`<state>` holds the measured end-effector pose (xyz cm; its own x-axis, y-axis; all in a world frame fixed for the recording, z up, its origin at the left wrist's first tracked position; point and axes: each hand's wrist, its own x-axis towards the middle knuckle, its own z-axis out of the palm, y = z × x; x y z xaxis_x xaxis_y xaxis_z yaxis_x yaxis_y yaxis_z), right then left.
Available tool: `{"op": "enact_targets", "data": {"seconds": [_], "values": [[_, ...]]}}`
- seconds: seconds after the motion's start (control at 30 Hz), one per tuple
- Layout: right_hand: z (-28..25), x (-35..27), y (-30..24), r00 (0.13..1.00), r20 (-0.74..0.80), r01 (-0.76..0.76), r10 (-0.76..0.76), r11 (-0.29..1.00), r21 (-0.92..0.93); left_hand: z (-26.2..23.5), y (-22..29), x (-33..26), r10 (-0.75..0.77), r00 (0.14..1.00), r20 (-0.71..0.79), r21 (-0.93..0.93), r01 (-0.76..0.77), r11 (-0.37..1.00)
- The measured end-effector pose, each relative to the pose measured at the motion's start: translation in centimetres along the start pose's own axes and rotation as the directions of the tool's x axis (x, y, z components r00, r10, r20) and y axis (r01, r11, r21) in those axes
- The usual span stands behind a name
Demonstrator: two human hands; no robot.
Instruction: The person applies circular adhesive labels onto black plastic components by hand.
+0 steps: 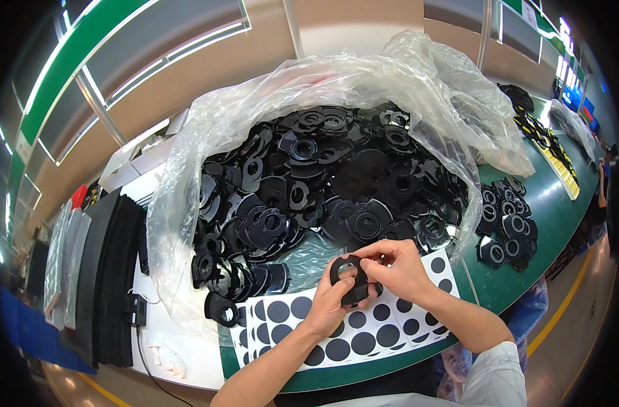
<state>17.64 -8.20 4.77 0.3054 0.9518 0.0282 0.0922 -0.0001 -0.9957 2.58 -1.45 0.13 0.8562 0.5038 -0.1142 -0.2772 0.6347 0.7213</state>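
My left hand (pixel 328 305) is closed round a black plastic part (pixel 355 292) with a round hole, holding it tilted above the sheets. At its upper right edge, the thumb and forefinger of my right hand (pixel 395 268) are pinched together against it. Whether something small is between those fingertips is hidden. Under both hands lie white sheets (pixel 384 349) bearing rows of black round stickers. Just beyond, a big clear plastic bag (pixel 177 203) gapes wide, full of similar black plastic parts (pixel 367 220) in a loose heap.
More black parts (pixel 513 224) are piled on the green table (pixel 489 278) to the right. Dark upright boards (pixel 106 271) and a small black device with a cable (pixel 136 308) stand at the left. Yellow-and-black strips (pixel 550 152) lie at the far right.
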Motion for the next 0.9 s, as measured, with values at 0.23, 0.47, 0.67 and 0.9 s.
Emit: {"op": "enact_targets", "data": {"seconds": [0.23, 0.47, 0.67, 0.9], "values": [[-0.1, 0.3, 0.4, 0.998, -0.054, -0.045, 0.042, 0.998, -0.045, 0.3, -0.1, 0.1, -0.017, 0.999, 0.044, 0.142, 0.01, 0.99], [0.5, -0.4, 0.2, 0.927, -0.098, 0.182, -0.363, 0.659, -0.73, 1.1, 0.4, -0.2, -0.034, 0.997, 0.063, 0.323, 0.012, 0.946], [-0.9, -0.6, -0.8, 0.946, 0.06, 0.264, -0.32, 0.646, -0.716, 1.4, 0.8, 0.0, -0.067, 0.997, -0.031, 0.238, 0.073, 0.969], [-1.7, -0.4, -1.3, 0.996, 0.07, 0.091, -0.063, 0.843, -0.53, 1.1, 1.5, 0.0, -0.206, 0.978, 0.034, 0.022, 0.205, 0.978]]}}
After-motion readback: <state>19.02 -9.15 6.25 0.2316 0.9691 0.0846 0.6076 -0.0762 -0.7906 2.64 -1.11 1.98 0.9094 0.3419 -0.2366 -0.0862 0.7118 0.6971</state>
